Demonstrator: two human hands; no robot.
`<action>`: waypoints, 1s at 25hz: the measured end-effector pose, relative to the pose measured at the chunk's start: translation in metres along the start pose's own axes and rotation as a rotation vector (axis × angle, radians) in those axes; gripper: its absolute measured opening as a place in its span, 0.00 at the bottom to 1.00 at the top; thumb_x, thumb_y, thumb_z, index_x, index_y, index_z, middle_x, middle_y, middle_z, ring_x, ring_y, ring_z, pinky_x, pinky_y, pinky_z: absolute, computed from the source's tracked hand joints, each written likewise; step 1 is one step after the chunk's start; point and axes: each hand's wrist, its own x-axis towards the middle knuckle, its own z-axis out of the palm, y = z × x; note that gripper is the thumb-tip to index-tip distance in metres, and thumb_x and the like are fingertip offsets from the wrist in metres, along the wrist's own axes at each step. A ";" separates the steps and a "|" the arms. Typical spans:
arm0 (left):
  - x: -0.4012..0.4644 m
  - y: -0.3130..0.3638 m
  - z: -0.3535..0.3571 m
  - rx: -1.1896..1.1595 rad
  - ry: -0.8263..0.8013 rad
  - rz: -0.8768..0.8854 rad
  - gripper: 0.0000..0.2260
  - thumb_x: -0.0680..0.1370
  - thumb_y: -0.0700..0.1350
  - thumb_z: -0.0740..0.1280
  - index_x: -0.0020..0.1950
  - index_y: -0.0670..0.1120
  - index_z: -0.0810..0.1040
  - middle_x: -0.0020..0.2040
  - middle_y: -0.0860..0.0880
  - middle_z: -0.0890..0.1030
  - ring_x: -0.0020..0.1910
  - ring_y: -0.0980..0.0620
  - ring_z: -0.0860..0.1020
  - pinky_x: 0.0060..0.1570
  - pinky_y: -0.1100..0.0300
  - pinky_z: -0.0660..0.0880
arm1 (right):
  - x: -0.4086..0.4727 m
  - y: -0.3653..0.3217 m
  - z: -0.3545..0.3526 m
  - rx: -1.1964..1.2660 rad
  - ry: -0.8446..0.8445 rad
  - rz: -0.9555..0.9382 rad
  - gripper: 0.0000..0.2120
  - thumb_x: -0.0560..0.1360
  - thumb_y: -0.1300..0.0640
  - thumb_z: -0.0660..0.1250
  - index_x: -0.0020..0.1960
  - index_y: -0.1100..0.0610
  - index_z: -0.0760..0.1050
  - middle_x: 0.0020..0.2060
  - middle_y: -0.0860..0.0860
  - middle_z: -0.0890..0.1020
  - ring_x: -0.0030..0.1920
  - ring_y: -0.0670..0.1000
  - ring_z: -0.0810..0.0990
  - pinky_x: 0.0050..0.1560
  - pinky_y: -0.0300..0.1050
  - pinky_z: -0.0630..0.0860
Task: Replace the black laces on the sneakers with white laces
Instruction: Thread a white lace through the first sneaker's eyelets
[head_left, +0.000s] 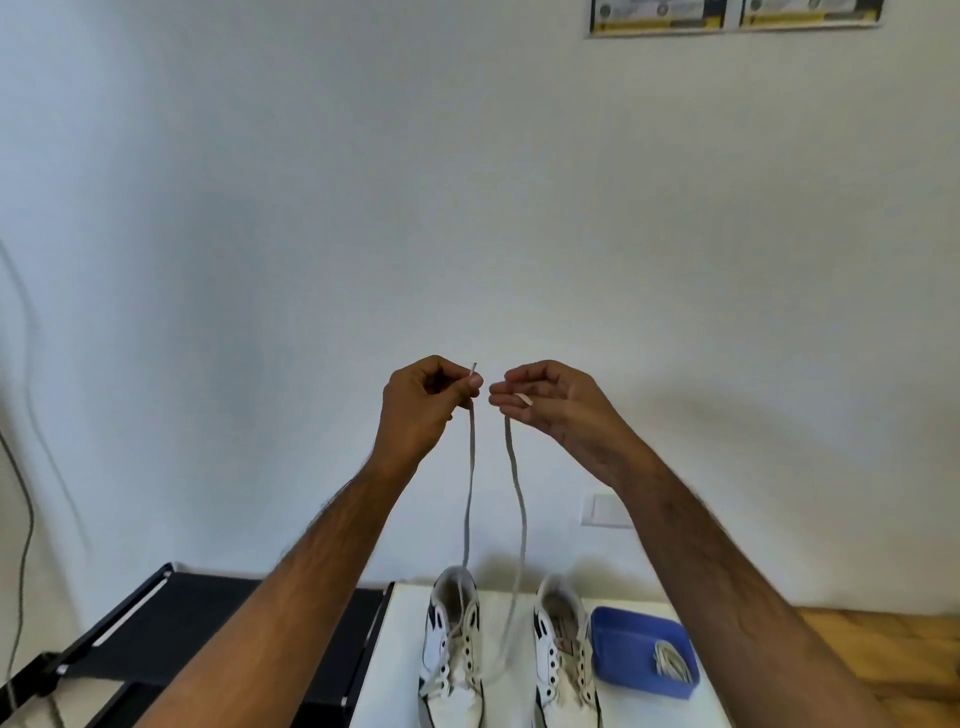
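Two white sneakers with black trim stand side by side on a white table (395, 675). The left sneaker (451, 649) has a white lace (470, 493) threaded through its eyelets. Both lace ends are pulled up high above the shoe. My left hand (423, 402) pinches one end, with the tip sticking out above the thumb. My right hand (550, 405) holds the other end between the fingertips. The right sneaker (563, 654) shows bare black eyelets with no lace that I can see. No black laces are in view.
A blue plastic box (639, 644) with a coiled white lace (672, 662) stands right of the shoes. A black frame stand (171, 639) sits left of the table. A white wall is behind, with a socket plate (605, 512). Wooden floor shows at right.
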 end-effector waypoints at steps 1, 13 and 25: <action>0.005 0.006 -0.002 -0.006 0.008 0.012 0.03 0.77 0.43 0.75 0.47 0.45 0.84 0.40 0.50 0.86 0.39 0.53 0.85 0.39 0.60 0.77 | 0.002 -0.012 0.001 0.133 -0.039 -0.009 0.16 0.77 0.77 0.60 0.64 0.70 0.72 0.58 0.66 0.82 0.61 0.61 0.83 0.65 0.51 0.78; 0.061 0.079 -0.014 0.000 0.083 0.138 0.02 0.75 0.47 0.76 0.45 0.50 0.86 0.40 0.55 0.86 0.39 0.56 0.84 0.39 0.65 0.75 | 0.037 -0.067 0.013 -0.101 0.009 -0.150 0.08 0.80 0.68 0.67 0.57 0.68 0.80 0.49 0.64 0.86 0.51 0.61 0.87 0.54 0.50 0.83; 0.069 0.091 -0.016 0.071 0.052 0.232 0.04 0.75 0.42 0.76 0.47 0.43 0.86 0.40 0.50 0.87 0.40 0.53 0.85 0.43 0.61 0.81 | 0.053 -0.091 0.023 -0.404 0.210 -0.246 0.04 0.77 0.55 0.73 0.49 0.53 0.87 0.40 0.48 0.86 0.35 0.45 0.78 0.35 0.39 0.74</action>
